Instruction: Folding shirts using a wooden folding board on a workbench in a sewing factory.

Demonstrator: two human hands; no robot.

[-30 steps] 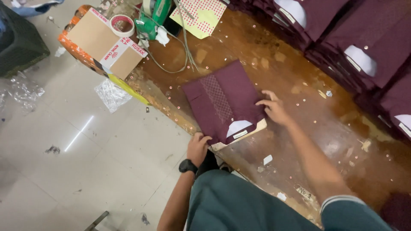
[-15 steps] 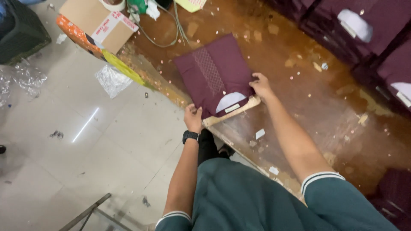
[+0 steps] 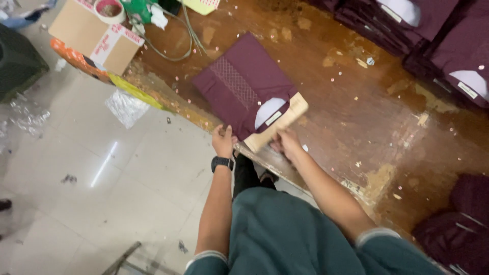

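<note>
The folded maroon garment [image 3: 247,86] lies flat on the worn wooden table [image 3: 356,117], close to the table's near edge. A strip of patterned stitching runs down its front, and a white collar insert shows at the end nearest the person. Under that end a pale cardboard backing [image 3: 279,124] sticks out; how far it runs beneath the cloth is hidden.

The left hand [image 3: 223,140] sits at the garment's near corner, on the table edge, fingers curled over the cloth; whether it truly pinches the fabric cannot be told. The right hand [image 3: 286,143] is closed on the protruding end of the cardboard, its fingertips hidden beneath it. A black wristwatch [image 3: 222,163] is on the left wrist.

Beyond the garment, at the table's far right, stacks of maroon garments [image 3: 438,35] are cut off by the frame. To the garment's far left stand a cardboard box [image 3: 94,33] and a roll of tape [image 3: 108,9], partly cropped.
</note>
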